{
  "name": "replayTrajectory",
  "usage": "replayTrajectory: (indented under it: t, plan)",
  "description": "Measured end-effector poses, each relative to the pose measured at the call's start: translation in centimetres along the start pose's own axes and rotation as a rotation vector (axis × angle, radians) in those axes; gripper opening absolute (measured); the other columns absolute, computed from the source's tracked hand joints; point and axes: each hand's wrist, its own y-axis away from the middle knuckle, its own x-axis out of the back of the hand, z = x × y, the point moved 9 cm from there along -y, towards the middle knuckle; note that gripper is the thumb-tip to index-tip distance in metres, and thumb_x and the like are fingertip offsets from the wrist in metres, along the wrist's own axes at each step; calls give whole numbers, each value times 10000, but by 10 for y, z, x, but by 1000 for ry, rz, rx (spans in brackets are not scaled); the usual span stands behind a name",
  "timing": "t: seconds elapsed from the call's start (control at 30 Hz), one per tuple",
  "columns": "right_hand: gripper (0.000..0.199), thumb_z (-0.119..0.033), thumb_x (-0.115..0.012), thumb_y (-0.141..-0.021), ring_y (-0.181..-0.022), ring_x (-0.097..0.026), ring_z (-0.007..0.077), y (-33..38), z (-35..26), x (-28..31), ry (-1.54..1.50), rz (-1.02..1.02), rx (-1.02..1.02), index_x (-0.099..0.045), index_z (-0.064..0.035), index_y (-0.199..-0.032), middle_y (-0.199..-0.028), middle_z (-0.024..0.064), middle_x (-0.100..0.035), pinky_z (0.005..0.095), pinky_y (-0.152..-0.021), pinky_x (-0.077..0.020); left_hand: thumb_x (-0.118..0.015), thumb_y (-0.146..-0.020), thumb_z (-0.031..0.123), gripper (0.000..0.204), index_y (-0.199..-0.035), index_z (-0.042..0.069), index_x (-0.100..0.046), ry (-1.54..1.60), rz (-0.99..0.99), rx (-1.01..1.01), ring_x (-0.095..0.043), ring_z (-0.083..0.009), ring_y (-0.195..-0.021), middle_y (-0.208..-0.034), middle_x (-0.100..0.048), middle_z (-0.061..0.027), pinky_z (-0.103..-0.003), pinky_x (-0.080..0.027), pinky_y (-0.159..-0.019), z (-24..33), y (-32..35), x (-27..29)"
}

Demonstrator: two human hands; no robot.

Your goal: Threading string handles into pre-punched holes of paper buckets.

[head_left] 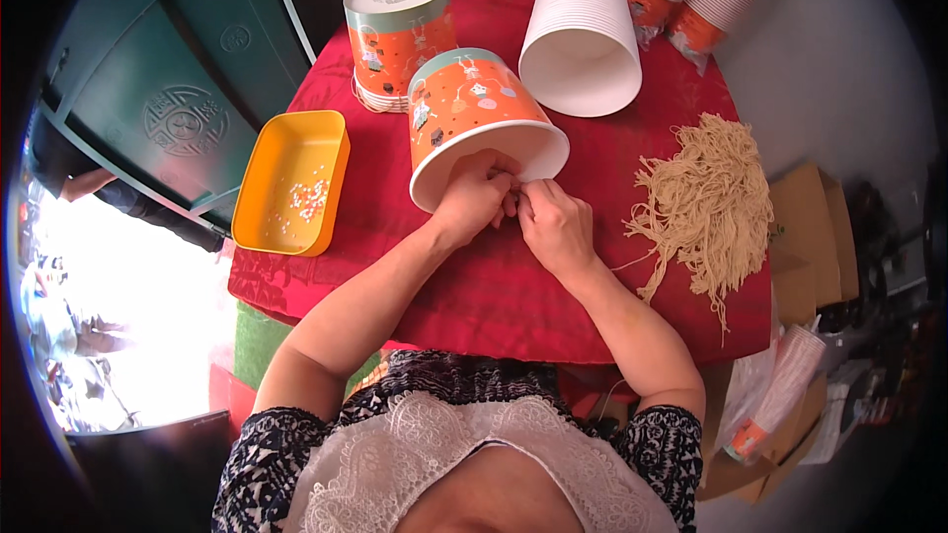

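An orange paper bucket (479, 99) with a pale green band and printed figures lies tilted on the table, its white-rimmed mouth toward me. My left hand (472, 197) is closed at the near rim, with some fingers reaching inside the mouth. Close beside it, my right hand (556, 225) is closed in a pinch at the same rim. The fingertips of both hands meet there; whatever the right one pinches is too small to make out. To the right lies a heap of tan cords (706, 212), with one loose strand trailing toward my right wrist.
A yellow tray (338, 183) holding small pale bits sits at the left of the red-covered table (395, 281). Behind stand upturned orange buckets (395, 39) and a white bucket stack (581, 39) on its side. Cardboard boxes (805, 227) stand at the right, a green door (178, 89) at the left.
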Motion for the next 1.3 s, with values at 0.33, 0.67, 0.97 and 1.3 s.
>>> replayTrajectory:
  t: [0.33, 0.67, 0.97, 1.3]
  plan:
    - [33, -25, -630, -801, -666, -641, 357, 1, 25, -5, -338, 84, -162, -606, -10, -784, -739, 165, -642, 423, -575, -504, -524, -780, -35, 203, -975, -61, -575, -119, 13, -94, -591, -177, -611, -758, -597, -124, -300, -475, -485, 4, 4, 6]
    - [75, -70, -624, -838, -696, -660, 349, 1, 40, -13, -445, -32, -337, -660, -6, -850, -765, 181, -664, 401, -604, -512, -586, -721, -27, 64, -769, -33, -628, -579, 95, -429, -606, -243, -786, -819, -632, -137, -340, -482, -707, 29, 20, 3]
    - [110, -96, -605, -870, -674, -659, 324, 1, 41, -17, -515, -100, -379, -671, -8, -876, -762, 184, -663, 381, -603, -503, -577, -744, -41, 154, -864, -41, -674, -562, 146, -373, -613, -253, -831, -855, -640, -147, -354, -495, -751, 19, 18, 5]
    - [126, -65, -597, -888, -619, -571, 124, 2, 42, -20, -506, -125, -389, -663, 41, -906, -687, 100, -637, 293, -587, -464, -607, -749, -11, 112, -831, -45, -676, -505, 128, -384, -618, -319, -870, -903, -633, -190, -396, -496, -779, 23, 18, 4]
